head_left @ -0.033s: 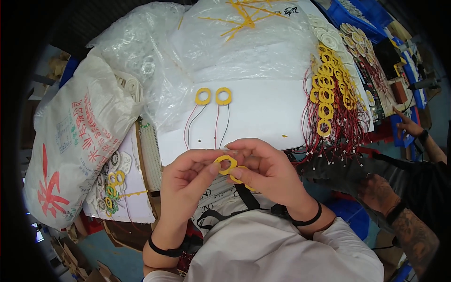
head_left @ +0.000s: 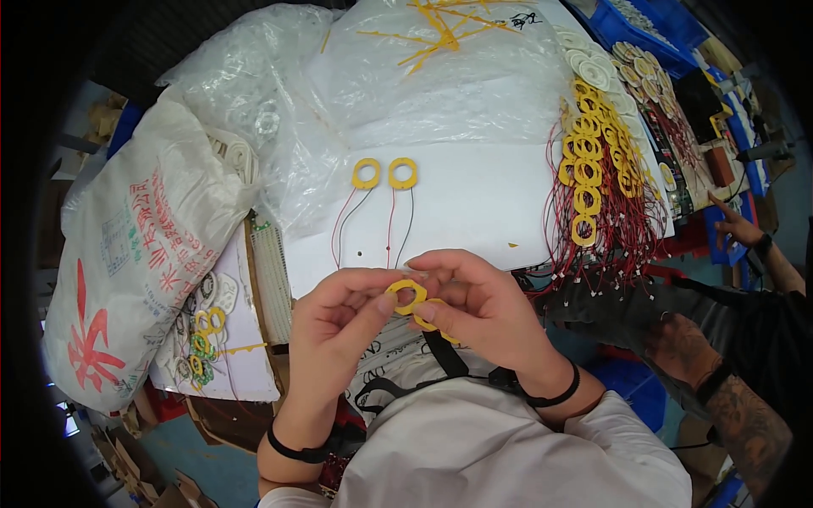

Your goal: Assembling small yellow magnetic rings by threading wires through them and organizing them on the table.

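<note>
Between my hands, over the table's near edge, is a yellow ring-shaped part [head_left: 421,294] with a round opening. My left hand [head_left: 337,326] pinches its left side between thumb and fingers. My right hand [head_left: 489,311] is closed on a second yellow piece [head_left: 428,312], mostly hidden by the thumb and partly showing below it. The two pieces overlap or touch; which, I cannot tell. Beyond my hands, two yellow rings [head_left: 394,173] lie side by side on the white table surface [head_left: 474,203], each trailing one red and one dark wire toward me.
A pile of yellow rings [head_left: 587,201] with red wires hangs over the table's right edge. Clear plastic bags [head_left: 440,97] cover the back, with yellow sticks [head_left: 447,35] on top. A white woven sack [head_left: 140,254] leans at left. Another person's tattooed forearm [head_left: 749,432] is at right.
</note>
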`<state>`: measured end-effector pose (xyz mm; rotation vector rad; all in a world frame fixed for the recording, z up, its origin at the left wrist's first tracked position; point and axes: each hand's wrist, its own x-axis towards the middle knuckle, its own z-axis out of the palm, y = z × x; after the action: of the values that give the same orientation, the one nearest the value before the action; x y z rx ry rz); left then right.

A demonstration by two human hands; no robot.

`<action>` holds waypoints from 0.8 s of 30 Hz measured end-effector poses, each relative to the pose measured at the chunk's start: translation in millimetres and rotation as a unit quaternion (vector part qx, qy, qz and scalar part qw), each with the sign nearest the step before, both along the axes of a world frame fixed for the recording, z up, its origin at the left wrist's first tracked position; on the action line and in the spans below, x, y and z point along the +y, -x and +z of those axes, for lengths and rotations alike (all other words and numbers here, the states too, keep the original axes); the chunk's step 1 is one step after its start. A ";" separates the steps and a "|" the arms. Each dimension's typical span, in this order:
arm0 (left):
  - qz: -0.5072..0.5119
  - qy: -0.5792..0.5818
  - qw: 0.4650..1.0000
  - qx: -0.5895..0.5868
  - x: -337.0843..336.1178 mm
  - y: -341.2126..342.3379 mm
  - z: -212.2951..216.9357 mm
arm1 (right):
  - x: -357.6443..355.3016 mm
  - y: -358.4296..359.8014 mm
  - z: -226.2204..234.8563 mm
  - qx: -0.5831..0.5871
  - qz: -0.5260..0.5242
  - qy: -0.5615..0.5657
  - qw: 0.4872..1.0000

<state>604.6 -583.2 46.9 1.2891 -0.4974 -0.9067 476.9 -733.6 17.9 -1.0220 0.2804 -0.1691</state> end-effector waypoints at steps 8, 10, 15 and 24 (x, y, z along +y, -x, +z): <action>0.030 -0.023 0.999 0.008 -8.7 1.5 8.3 | 0.9 -0.8 -4.4 0.001 -0.019 0.040 0.999; 0.033 -0.032 0.999 0.007 -11.0 -0.4 10.0 | 1.0 0.5 -5.0 0.014 -0.028 0.084 0.996; 0.085 -0.032 0.993 -0.072 -19.6 -8.1 17.5 | 0.9 2.5 -2.4 -0.010 -0.130 0.294 0.947; 0.061 -0.013 0.998 -0.026 -27.4 -11.3 25.9 | -12.7 11.8 -4.6 -0.009 -0.153 0.292 0.944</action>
<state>615.9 -610.6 72.8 1.3546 -0.4432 -0.7823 465.2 -746.3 13.3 -1.5610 0.3824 -0.5685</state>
